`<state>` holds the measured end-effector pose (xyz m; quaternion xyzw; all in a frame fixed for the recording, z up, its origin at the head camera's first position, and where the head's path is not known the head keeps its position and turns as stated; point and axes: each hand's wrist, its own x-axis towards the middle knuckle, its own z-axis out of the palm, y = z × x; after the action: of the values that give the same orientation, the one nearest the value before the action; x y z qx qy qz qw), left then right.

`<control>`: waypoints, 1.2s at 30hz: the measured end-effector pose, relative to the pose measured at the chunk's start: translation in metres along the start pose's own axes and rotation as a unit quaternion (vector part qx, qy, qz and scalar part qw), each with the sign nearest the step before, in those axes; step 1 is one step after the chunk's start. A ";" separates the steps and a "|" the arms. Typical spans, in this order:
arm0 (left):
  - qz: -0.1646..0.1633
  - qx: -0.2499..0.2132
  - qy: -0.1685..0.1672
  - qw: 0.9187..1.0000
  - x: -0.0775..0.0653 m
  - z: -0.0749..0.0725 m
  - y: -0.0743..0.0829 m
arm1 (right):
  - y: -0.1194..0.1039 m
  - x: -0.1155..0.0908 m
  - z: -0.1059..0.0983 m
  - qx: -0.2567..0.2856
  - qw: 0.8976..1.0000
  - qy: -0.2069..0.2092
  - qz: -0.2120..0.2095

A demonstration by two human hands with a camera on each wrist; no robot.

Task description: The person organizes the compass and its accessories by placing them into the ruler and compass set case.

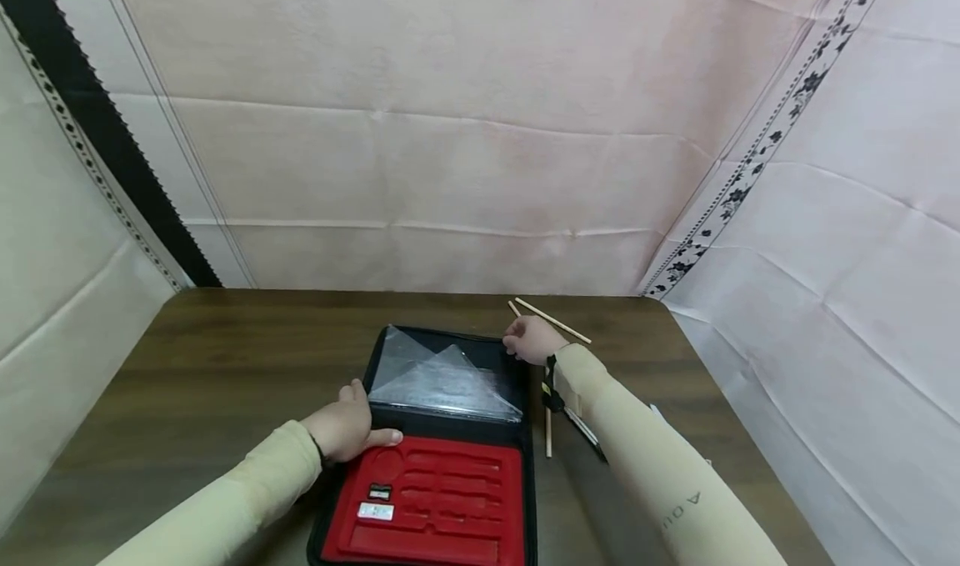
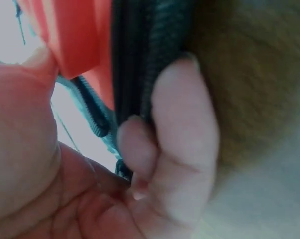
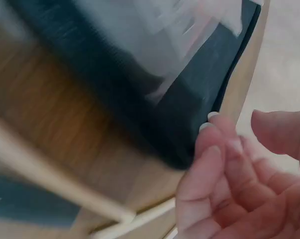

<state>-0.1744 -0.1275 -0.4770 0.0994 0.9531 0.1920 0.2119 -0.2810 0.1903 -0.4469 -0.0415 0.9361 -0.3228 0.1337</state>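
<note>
A black zip case (image 1: 423,422) lies unfolded on the table, with a red moulded tray (image 1: 457,541) in its near half. A clear plastic sheet (image 1: 450,387) lies in the far half, one corner folded over. My left hand (image 1: 341,428) grips the case's left side, its thumb by the tray and its fingers curled against the zipper edge (image 2: 132,64). At the far right corner is my right hand (image 1: 535,339). In the right wrist view its fingertips (image 3: 209,130) touch the lid's edge while the thumb stands apart.
Thin wooden sticks (image 1: 553,320) lie beyond my right hand, and another stick (image 1: 548,437) lies along the case's right side. A dark pen-like tool (image 1: 587,434) sits under my right forearm. White cloth walls (image 1: 420,174) rise behind the wooden table (image 1: 262,341).
</note>
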 end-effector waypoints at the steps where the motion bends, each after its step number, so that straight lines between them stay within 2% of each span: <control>1: -0.001 -0.014 0.001 1.000 -0.001 -0.001 -0.003 | 0.003 -0.001 -0.001 -0.002 1.000 0.002 0.009; 4: 0.003 -0.055 0.007 0.998 -0.004 -0.008 -0.012 | 0.010 -0.006 -0.002 -0.022 0.999 0.010 0.037; 9: 0.028 -0.082 0.040 0.995 0.000 -0.022 -0.019 | 0.015 -0.014 0.002 -0.040 0.996 0.013 0.073; 12: 0.018 -0.132 0.028 0.991 0.005 -0.028 -0.021 | 0.015 -0.016 0.005 -0.023 0.996 0.003 0.083; 14: 0.005 -0.195 0.011 0.981 0.007 -0.031 -0.023 | 0.015 -0.015 0.007 -0.007 0.996 -0.005 0.087; 16: -0.011 -0.260 -0.006 0.966 0.008 -0.033 -0.026 | 0.017 -0.013 0.009 0.000 0.996 -0.006 0.086; 19: -0.017 -0.327 -0.012 0.945 0.009 -0.035 -0.028 | 0.016 -0.009 0.011 0.017 0.997 0.006 0.070; 20: -0.019 -0.339 -0.014 0.940 0.010 -0.036 -0.028 | 0.015 -0.008 0.011 0.021 0.998 0.014 0.062; 24: -0.023 -0.365 -0.005 0.931 0.016 -0.039 -0.026 | 0.011 -0.002 0.012 0.080 0.995 0.048 0.038; 29: -0.029 -0.392 0.018 0.920 0.024 -0.042 -0.025 | 0.011 0.006 0.017 0.185 0.980 0.058 0.036; 33: -0.034 -0.393 0.031 0.919 0.028 -0.041 -0.028 | 0.016 0.012 0.020 0.228 0.972 0.047 0.023; 36: -0.031 -0.388 0.038 0.920 0.032 -0.039 -0.032 | 0.021 0.013 0.020 0.228 0.973 0.030 0.015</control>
<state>-0.2234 -0.1606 -0.4690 -0.0276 0.8139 0.5435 0.2034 -0.2876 0.1935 -0.4777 0.0134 0.8420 -0.5266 0.1164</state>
